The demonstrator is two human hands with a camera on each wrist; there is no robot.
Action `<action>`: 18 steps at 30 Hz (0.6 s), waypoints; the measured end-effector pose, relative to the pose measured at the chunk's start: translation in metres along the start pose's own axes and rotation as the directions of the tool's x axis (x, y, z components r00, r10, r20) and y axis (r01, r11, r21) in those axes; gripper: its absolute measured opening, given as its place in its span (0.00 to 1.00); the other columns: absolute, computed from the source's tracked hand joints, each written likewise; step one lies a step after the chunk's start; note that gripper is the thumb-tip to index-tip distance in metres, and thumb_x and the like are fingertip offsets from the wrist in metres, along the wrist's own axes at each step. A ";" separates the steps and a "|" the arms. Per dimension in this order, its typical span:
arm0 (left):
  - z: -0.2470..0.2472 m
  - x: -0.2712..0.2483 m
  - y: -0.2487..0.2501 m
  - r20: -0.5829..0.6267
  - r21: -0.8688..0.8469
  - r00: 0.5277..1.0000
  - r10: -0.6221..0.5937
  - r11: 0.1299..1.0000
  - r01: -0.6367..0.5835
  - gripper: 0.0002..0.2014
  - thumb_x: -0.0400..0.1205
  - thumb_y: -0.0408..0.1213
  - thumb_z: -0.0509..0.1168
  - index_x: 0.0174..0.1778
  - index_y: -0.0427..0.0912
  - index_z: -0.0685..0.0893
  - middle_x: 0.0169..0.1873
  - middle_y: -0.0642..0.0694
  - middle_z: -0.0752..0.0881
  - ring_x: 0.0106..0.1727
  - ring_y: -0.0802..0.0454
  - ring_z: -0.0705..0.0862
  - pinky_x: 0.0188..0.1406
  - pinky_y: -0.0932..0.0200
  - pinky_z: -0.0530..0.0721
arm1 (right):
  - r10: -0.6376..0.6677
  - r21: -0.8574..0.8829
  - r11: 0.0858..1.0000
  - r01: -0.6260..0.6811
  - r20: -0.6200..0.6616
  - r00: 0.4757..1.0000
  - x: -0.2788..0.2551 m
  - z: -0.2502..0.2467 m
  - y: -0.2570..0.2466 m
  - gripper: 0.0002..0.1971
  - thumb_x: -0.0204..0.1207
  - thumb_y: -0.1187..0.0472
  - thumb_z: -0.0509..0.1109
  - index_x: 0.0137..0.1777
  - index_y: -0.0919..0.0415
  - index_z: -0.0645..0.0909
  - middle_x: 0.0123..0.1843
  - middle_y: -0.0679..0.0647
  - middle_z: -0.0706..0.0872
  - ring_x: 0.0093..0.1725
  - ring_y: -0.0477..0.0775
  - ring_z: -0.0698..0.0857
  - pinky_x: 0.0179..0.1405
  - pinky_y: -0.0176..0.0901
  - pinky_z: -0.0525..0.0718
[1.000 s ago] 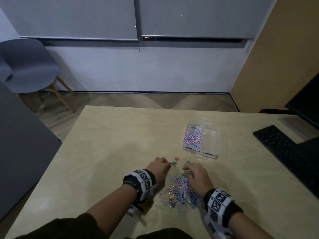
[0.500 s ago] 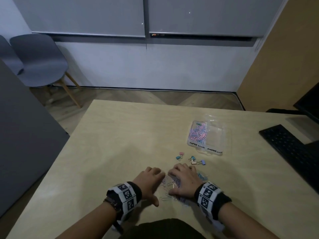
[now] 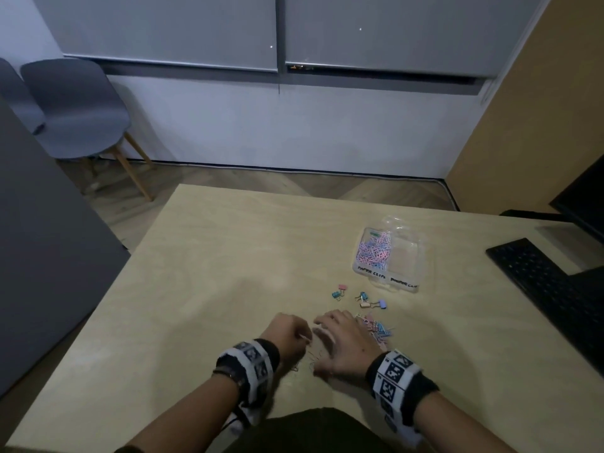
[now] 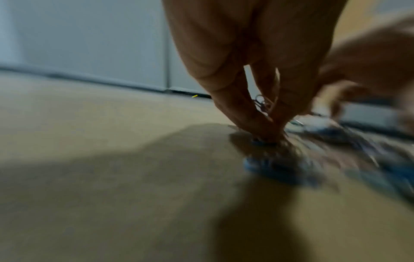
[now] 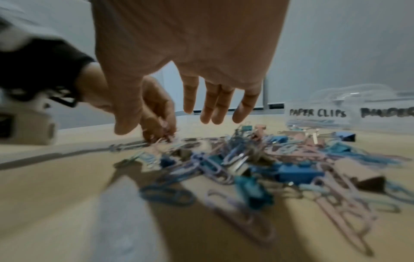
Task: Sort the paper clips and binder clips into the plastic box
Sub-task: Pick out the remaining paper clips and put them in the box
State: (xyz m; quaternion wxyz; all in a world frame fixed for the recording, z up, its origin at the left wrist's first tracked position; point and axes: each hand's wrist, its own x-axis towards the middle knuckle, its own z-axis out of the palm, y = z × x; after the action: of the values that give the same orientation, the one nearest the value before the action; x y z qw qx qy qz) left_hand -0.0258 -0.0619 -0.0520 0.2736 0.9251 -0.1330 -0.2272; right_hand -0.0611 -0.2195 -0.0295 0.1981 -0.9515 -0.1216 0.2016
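A mixed pile of pastel paper clips and binder clips (image 3: 379,330) (image 5: 257,159) lies on the table near me. My left hand (image 3: 304,336) (image 4: 266,120) pinches a few paper clips (image 4: 261,104) at the pile's left edge, fingertips on the table. Fingers straight and spread, my right hand (image 3: 340,338) (image 5: 190,99) hovers over the pile and holds nothing. Several binder clips (image 3: 361,297) lie apart between the pile and the clear plastic box (image 3: 408,256) (image 5: 317,112). Its left compartment, labelled PAPER CLIPS, holds paper clips (image 3: 374,251); the right one looks bare.
A black keyboard (image 3: 549,289) lies at the table's right edge, with a dark monitor (image 3: 585,194) behind it. Grey chairs (image 3: 75,109) stand on the floor beyond the far left corner. A dark panel (image 3: 42,256) borders the table's left side.
Both hands have drawn back toward me from the far side of the pile, leaving several binder clips apart near the box. My left hand now pinches paper clips.
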 end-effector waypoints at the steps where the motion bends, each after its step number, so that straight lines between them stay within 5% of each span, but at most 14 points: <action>1: -0.005 0.002 -0.003 -0.031 -0.108 0.998 -0.057 0.993 0.053 0.07 0.76 0.30 0.67 0.43 0.42 0.90 0.42 0.46 0.89 0.42 0.54 0.85 0.46 0.66 0.82 | -0.016 -0.033 0.999 0.017 0.034 0.999 -0.005 0.003 -0.005 0.42 0.62 0.40 0.73 0.75 0.48 0.60 0.74 0.49 0.66 0.72 0.52 0.64 0.75 0.52 0.62; 3: -0.017 0.004 -0.011 -0.032 -0.298 0.991 -0.130 0.948 0.115 0.09 0.74 0.28 0.71 0.33 0.47 0.87 0.33 0.50 0.87 0.35 0.58 0.83 0.36 0.70 0.80 | -0.050 -0.137 0.989 0.063 0.095 0.994 -0.010 0.008 -0.012 0.47 0.61 0.41 0.75 0.77 0.49 0.55 0.77 0.50 0.62 0.74 0.54 0.62 0.76 0.53 0.57; 5: -0.027 0.006 -0.021 -0.005 -0.434 0.993 -0.118 0.895 0.104 0.14 0.72 0.24 0.72 0.28 0.49 0.84 0.28 0.53 0.85 0.34 0.57 0.83 0.38 0.69 0.82 | -0.077 -0.208 0.973 0.102 0.124 0.989 -0.006 0.010 -0.015 0.49 0.62 0.42 0.76 0.78 0.49 0.53 0.78 0.52 0.62 0.75 0.56 0.61 0.76 0.54 0.56; 10: -0.037 -0.001 -0.038 0.034 -0.680 0.995 -0.093 0.728 0.091 0.15 0.73 0.16 0.67 0.28 0.40 0.84 0.19 0.51 0.86 0.24 0.57 0.84 0.28 0.68 0.85 | -0.055 -0.165 0.984 0.070 0.094 0.994 0.017 0.011 -0.014 0.36 0.63 0.44 0.76 0.70 0.50 0.68 0.69 0.52 0.70 0.67 0.55 0.68 0.67 0.49 0.66; 14: -0.037 -0.011 -0.036 0.119 -0.872 0.986 -0.119 0.462 0.161 0.15 0.77 0.14 0.58 0.29 0.33 0.79 0.21 0.40 0.81 0.18 0.52 0.82 0.21 0.63 0.84 | -0.067 -0.059 0.996 0.073 0.106 0.992 0.030 0.009 -0.009 0.22 0.67 0.53 0.75 0.60 0.58 0.76 0.60 0.55 0.75 0.59 0.56 0.73 0.56 0.44 0.72; 18: -0.029 -0.016 -0.030 0.234 -0.933 0.955 -0.181 0.235 0.273 0.15 0.74 0.15 0.46 0.27 0.35 0.70 0.19 0.42 0.72 0.15 0.50 0.75 0.14 0.68 0.76 | -0.134 -0.030 0.990 0.139 0.131 0.982 0.031 0.011 -0.012 0.09 0.74 0.65 0.69 0.52 0.67 0.78 0.51 0.57 0.75 0.50 0.52 0.72 0.46 0.40 0.69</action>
State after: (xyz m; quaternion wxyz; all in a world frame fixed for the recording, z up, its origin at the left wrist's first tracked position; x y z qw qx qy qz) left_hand -0.0211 -0.0186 -0.0417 0.7332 0.5721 0.1555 -0.3331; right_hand -0.0403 -0.1953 -0.0441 0.1845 -0.9297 -0.2028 0.2459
